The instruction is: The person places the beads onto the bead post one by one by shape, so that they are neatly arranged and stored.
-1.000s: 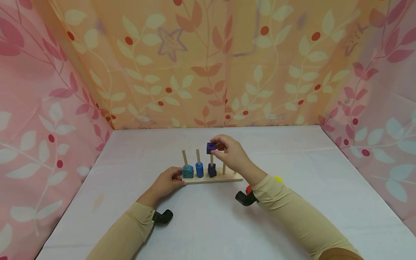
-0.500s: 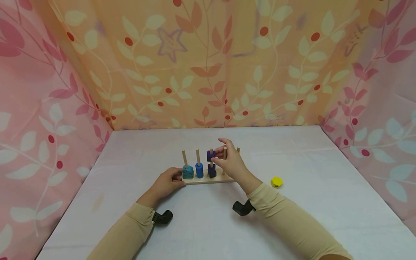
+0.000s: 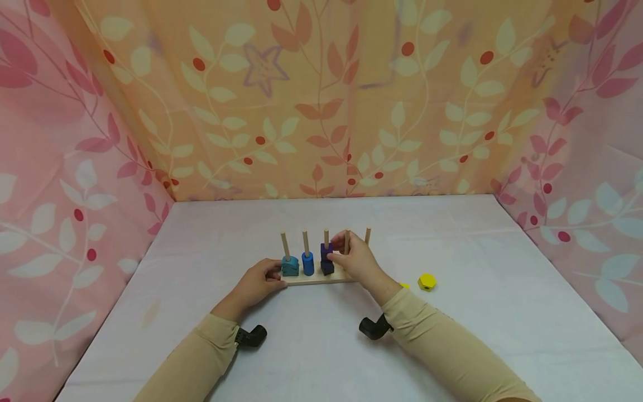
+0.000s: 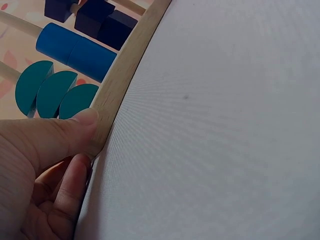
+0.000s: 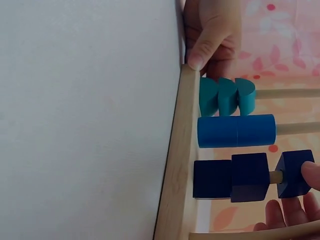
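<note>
My right hand (image 3: pixel 363 262) pinches a purple square block (image 5: pixel 291 175) between thumb and fingers. It is threaded on the third peg, with a short length of peg showing below it in the right wrist view. Two more purple blocks (image 5: pixel 231 178) sit stacked at that peg's foot. With thumb on top and fingers at the end, my left hand (image 3: pixel 253 287) grips the left end of the wooden base (image 3: pixel 321 281). Beside its thumb, three teal half-round pieces (image 4: pixel 47 92) fill the bottom of the first peg. Two blue cylinders (image 5: pixel 236 131) are on the second.
The fourth peg (image 3: pixel 347 243) and fifth peg (image 3: pixel 368 237) rise bare in front of and beyond my right hand. A yellow hexagonal piece (image 3: pixel 427 282) lies to the right; another yellow piece (image 3: pixel 404 285) is mostly hidden behind the right sleeve. Patterned cloth (image 3: pixel 321 111) surrounds the table.
My right hand has lowered the purple block from the third peg's tip down along it. A second yellow piece now peeks out by the sleeve. The left hand has stayed in place.
</note>
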Motion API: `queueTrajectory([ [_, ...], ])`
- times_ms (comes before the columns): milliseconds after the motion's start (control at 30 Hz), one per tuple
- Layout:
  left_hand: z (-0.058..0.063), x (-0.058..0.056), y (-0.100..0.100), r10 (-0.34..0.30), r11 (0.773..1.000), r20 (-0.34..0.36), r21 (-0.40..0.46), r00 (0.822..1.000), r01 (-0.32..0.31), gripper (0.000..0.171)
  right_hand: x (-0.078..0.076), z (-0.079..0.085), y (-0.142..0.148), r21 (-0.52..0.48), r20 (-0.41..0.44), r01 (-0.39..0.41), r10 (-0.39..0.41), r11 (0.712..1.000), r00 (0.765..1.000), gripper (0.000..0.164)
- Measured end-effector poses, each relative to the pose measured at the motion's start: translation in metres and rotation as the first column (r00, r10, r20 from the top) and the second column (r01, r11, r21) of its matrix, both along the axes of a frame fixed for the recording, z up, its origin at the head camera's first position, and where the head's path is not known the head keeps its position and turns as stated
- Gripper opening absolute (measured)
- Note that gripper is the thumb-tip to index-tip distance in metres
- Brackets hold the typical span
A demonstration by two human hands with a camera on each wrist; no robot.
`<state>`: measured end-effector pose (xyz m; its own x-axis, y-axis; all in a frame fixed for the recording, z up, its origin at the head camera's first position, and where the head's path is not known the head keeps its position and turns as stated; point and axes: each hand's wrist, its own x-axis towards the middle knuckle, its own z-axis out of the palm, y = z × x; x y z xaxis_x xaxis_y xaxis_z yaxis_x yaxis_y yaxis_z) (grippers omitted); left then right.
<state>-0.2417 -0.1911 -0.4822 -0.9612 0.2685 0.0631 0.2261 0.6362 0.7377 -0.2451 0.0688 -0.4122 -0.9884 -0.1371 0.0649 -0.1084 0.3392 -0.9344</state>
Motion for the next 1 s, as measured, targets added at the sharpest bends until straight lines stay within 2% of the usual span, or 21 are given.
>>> queueTrajectory([
  [200,0.001,0.001,0.000,-0.001,1.000,-0.001,0.001,1.000,0.001,0.047,0.001,-0.002,0.000,0.030,0.012,0.006,-0.006,1.000,1.000,0.026],
  [400,0.002,0.001,0.000,-0.001,1.000,-0.001,0.000,1.000,0.001,0.047,0.003,-0.001,0.003,0.046,-0.006,-0.033,0.033,0.998,0.999,0.039],
  [633,0.000,0.000,0.000,-0.006,1.000,0.000,0.007,1.000,0.006,0.048,0.012,0.011,0.021,0.097,-0.087,-0.131,0.140,0.987,0.986,0.050],
  [800,0.001,0.000,0.000,-0.005,1.000,-0.003,0.004,1.000,0.005,0.048,0.020,0.019,0.040,0.091,-0.069,-0.197,0.204,0.976,0.977,0.057],
  [1000,0.001,0.001,0.000,0.002,1.000,0.005,0.007,1.000,-0.002,0.048,0.027,0.023,0.065,0.121,-0.073,-0.231,0.240,0.965,0.968,0.047],
])
